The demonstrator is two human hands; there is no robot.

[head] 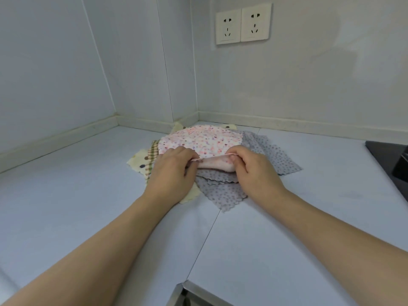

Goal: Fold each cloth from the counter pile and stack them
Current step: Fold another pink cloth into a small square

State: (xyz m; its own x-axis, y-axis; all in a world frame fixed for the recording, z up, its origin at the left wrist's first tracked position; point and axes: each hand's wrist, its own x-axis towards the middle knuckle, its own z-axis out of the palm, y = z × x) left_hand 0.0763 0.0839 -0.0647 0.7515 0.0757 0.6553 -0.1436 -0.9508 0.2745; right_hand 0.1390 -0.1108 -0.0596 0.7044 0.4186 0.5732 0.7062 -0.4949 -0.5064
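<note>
A pile of cloths lies in the counter's back corner. On top is a pink cloth with small coloured dots. Its near edge is lifted and rolled back, showing a plain pink underside. My left hand pinches that edge at its left end. My right hand pinches it at the right end. Beneath lie grey dotted cloths spreading to the right and front, a cream cloth with large dots at the left, and a green-and-brown checked cloth showing as a strip.
The pale counter runs left and right of the pile, with a seam toward the front. Walls close the corner behind. Two wall sockets sit above. A dark cooktop edge lies at far right. A metal edge shows at the bottom.
</note>
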